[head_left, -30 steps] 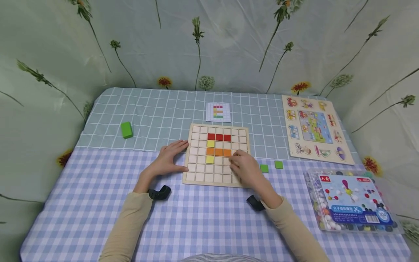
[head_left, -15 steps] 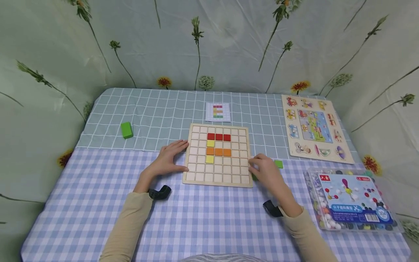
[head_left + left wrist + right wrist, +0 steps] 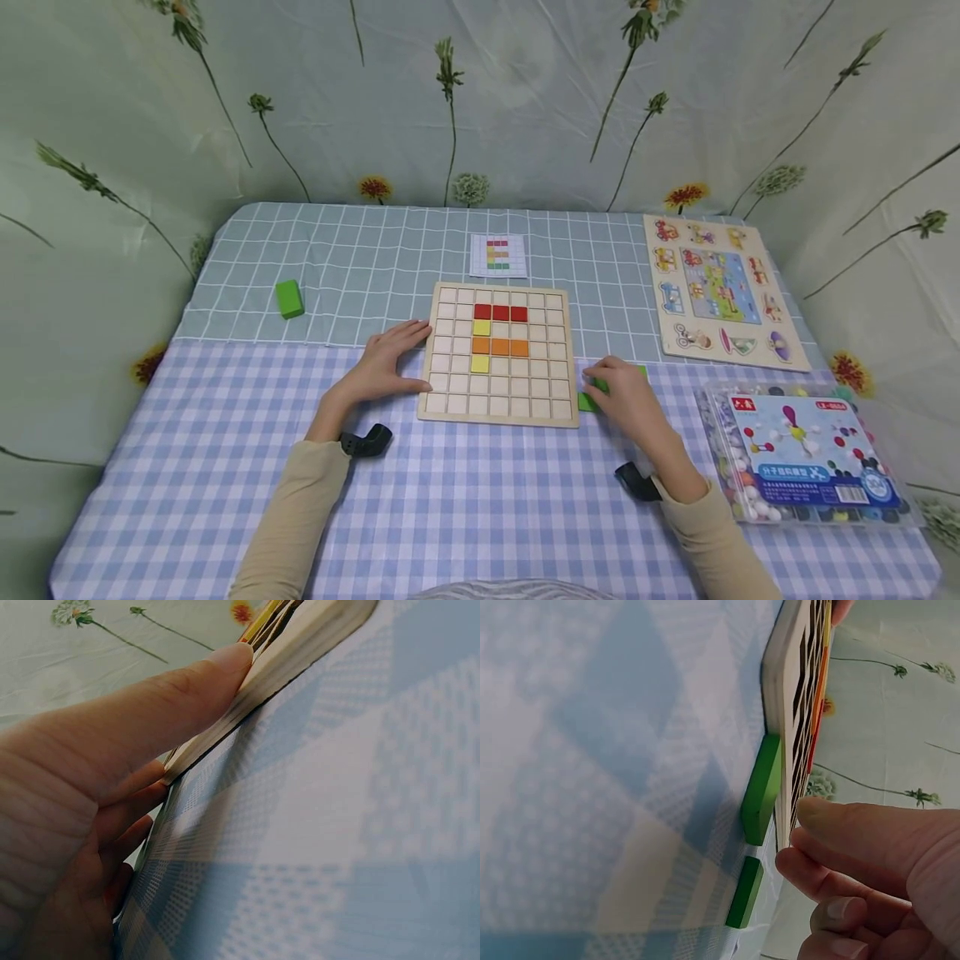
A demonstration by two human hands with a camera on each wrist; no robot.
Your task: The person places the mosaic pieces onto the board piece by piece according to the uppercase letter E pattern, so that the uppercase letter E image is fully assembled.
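My left hand [image 3: 384,367] rests at the left side of a wooden grid board [image 3: 498,417], thumb and fingertips against its edge. In the left wrist view the thumb [image 3: 180,694] lies along the board's edge. Set in the board are red tiles [image 3: 492,312], orange tiles [image 3: 499,347] and two yellow tiles [image 3: 480,364]. Right of the board, my right hand [image 3: 632,402] hovers with thumb and index finger apart over green tiles. One green tile [image 3: 587,402] lies beside the board's right edge. In the right wrist view nothing shows between thumb and index finger, near a green tile [image 3: 745,892].
A small card [image 3: 498,256] with a coloured grid pattern lies behind the board. A green block [image 3: 289,299] sits at the left. On the right are a wooden picture puzzle [image 3: 675,354] and a clear plastic box [image 3: 817,458] of molecular model pieces.
My right hand has moved right, off the board to the green tiles beside it. A green tile now shows at the board's right edge. The left hand has stayed put.
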